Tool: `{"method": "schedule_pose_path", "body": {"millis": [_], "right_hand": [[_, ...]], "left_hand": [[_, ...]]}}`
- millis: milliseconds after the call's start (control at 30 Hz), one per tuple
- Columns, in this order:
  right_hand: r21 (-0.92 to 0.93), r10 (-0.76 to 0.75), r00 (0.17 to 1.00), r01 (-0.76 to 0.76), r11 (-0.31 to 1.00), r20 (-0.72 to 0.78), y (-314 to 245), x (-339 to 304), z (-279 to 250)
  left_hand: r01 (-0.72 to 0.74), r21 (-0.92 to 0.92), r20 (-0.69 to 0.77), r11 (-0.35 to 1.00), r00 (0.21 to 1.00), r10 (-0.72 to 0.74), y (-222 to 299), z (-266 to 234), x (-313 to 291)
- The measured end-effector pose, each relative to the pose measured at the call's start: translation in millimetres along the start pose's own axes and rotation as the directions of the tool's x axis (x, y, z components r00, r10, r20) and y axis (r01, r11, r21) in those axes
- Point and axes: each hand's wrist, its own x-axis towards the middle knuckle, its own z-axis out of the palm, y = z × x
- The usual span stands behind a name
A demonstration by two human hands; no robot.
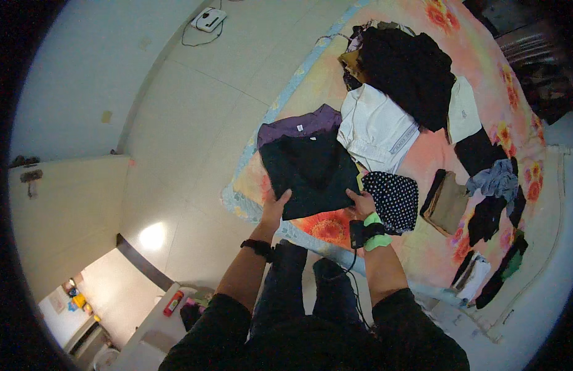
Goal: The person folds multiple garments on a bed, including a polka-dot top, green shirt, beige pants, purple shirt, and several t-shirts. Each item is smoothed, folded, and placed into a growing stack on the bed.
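Note:
A folded black T-shirt [305, 173] lies near the bed's front corner, its neckline toward the far side. My left hand [275, 204] grips its near left edge, thumb on top. At the near right corner my right hand [362, 204] pinches the cloth the same way. A purple shirt [305, 123] shows from beneath the black one at the far end. Right beside the T-shirt are white shorts [376, 127] and a folded black cloth with white dots [395, 201]. My fingers under the fabric are hidden.
A large heap of dark clothes [407, 74] sits farther back on the flowered bedsheet [327, 229]. Folded brown and black garments [447, 201], a grey-blue cloth [494, 179] and small dark pieces lie to the right. A white device with a cord [209, 20] rests on the tiled floor.

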Motion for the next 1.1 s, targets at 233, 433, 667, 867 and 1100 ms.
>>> {"method": "schedule_pose_path", "body": {"millis": [233,433,667,867,1100], "right_hand": [[-0.601,-0.546,0.827,0.370,0.709,-0.136,-14,-20,26],[-0.686,-0.464,0.847,0.176,0.706,-0.260,0,-24,30],[0.246,0.063,0.972,-0.006,0.969,-0.227,32,-7,16],[0.042,-0.272,0.956,0.278,0.960,-0.105,28,-29,29],[0.080,-0.108,0.994,0.110,0.991,-0.029,-18,-19,34]], "left_hand": [[-0.215,0.327,-0.087,0.920,0.963,0.256,-16,-5,12],[-0.034,0.671,-0.109,0.741,0.984,0.144,-26,-16,-4],[0.239,0.040,-0.293,0.970,0.931,-0.217,-27,10,-45],[0.383,0.039,-0.285,0.923,0.890,-0.357,-13,5,-49],[0.363,0.423,-0.341,0.830,0.913,-0.225,-2,-2,-49]]}}
